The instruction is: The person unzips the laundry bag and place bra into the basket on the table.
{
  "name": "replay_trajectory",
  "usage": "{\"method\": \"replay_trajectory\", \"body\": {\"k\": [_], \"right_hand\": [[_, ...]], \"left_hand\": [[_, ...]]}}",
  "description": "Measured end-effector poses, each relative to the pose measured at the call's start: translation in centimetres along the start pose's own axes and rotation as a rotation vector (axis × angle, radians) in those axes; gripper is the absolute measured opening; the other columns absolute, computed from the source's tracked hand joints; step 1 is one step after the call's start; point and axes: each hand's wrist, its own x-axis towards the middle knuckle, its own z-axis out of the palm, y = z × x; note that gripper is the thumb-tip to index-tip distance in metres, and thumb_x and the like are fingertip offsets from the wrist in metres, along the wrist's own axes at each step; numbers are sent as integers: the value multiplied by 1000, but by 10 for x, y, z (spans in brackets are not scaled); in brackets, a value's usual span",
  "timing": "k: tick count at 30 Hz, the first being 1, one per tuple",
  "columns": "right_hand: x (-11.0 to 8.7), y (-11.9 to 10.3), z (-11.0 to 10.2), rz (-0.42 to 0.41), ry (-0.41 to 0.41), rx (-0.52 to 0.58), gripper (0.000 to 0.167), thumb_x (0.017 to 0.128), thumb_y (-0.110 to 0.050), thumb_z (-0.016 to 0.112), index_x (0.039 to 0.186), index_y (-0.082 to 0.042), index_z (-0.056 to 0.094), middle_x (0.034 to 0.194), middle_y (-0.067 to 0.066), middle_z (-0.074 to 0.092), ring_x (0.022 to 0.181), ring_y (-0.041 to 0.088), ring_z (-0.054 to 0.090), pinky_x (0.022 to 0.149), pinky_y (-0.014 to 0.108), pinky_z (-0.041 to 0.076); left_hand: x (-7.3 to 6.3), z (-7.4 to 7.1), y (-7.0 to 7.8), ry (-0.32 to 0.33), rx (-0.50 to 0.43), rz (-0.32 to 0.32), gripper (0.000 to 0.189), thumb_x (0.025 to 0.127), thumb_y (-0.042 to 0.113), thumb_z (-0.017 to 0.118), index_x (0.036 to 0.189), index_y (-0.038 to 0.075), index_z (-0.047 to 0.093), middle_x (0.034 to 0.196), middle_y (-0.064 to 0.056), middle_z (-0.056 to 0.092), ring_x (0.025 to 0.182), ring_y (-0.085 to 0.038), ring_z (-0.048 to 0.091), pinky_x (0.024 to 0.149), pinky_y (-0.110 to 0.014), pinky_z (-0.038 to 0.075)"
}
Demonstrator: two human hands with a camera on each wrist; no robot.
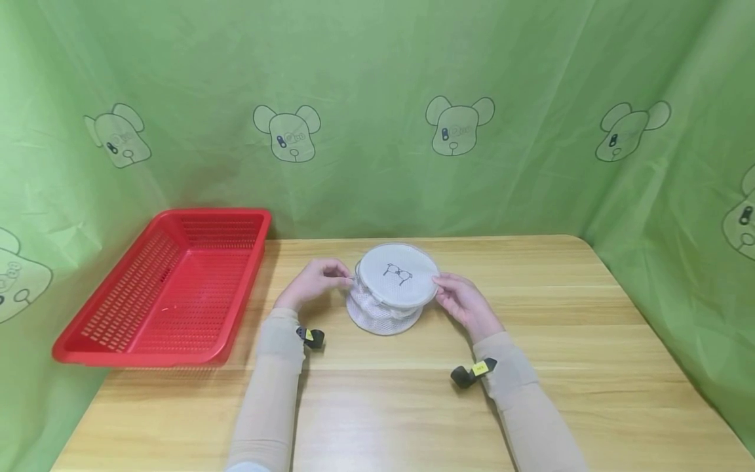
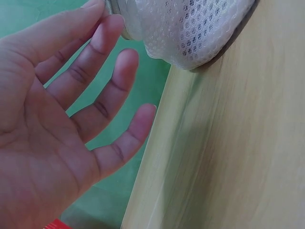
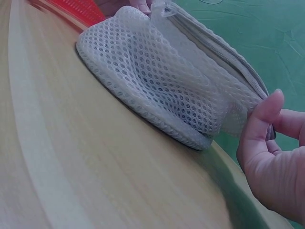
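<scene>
A round white mesh laundry bag (image 1: pixel 399 275) stands on the table, its flat top printed with a small dark line drawing and its soft side wall slumped in folds. My left hand (image 1: pixel 312 282) pinches the upper edge at the left between thumb and forefinger; in the left wrist view the other fingers (image 2: pixel 125 71) spread loosely away from the mesh. On the opposite side my right hand (image 1: pixel 468 305) grips the top rim, thumb on the near face. A zipper (image 3: pixel 221 55) runs along the rim in the right wrist view. The bag's inside is hidden.
A red plastic basket (image 1: pixel 236 347) with slotted walls stands at the left, overhanging the table's left edge. The wooden table (image 1: pixel 377 406) meets a green curtain (image 1: pixel 377 196) printed with bear heads at the back and sides. Each wrist wears a black strap-mounted camera (image 1: pixel 466 376).
</scene>
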Motion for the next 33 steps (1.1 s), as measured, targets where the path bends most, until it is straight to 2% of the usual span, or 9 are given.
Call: {"method": "replay_trajectory", "body": {"k": [10, 14, 18, 25, 30, 33], "right_hand": [[0, 0, -1, 7, -21, -6, 14, 97, 5, 47, 100, -2, 58, 77, 2, 58, 64, 6, 54, 58, 14, 48], [1, -1, -3, 23, -57, -39, 11, 98, 2, 46, 104, -3, 54, 77, 0, 56, 62, 6, 51, 55, 14, 44], [1, -1, -4, 31, -58, -77, 10, 98, -1, 49, 107, -5, 53, 79, 0, 58, 61, 5, 50, 55, 14, 44], [-2, -2, -2, 12, -9, -170, 7, 97, -9, 56, 103, -9, 58, 85, -2, 63, 71, 8, 57, 66, 18, 49], [-3, -1, -2, 3, 17, -282, 14, 98, -19, 56, 110, -12, 54, 93, -4, 64, 83, 10, 61, 76, 23, 53], [-2, -1, -2, -4, 30, -302, 23, 99, -23, 56, 118, -11, 50, 100, -4, 62, 89, 10, 61, 82, 24, 53]], "left_hand": [[1, 1, 0, -2, 12, -14, 13, 87, 15, 72, 99, 9, 70, 97, -6, 71, 93, -18, 64, 98, -41, 46], [1, 0, -1, -7, 13, -17, 13, 87, 15, 71, 99, 9, 70, 99, -11, 71, 94, -19, 64, 99, -42, 46], [1, 0, -2, -12, 5, -12, 13, 87, 16, 71, 98, 9, 70, 99, -11, 71, 94, -20, 64, 99, -42, 45], [-2, -4, -5, -47, 19, -7, 16, 86, 15, 72, 101, 8, 70, 98, -6, 71, 95, -18, 63, 99, -41, 45], [-5, -6, -4, -96, 34, -3, 16, 87, 13, 70, 101, 5, 70, 100, -16, 71, 97, -28, 65, 100, -42, 44], [-5, -7, -4, -106, 32, -2, 15, 87, 12, 70, 101, 4, 70, 101, -20, 70, 98, -33, 64, 99, -40, 44]]}}
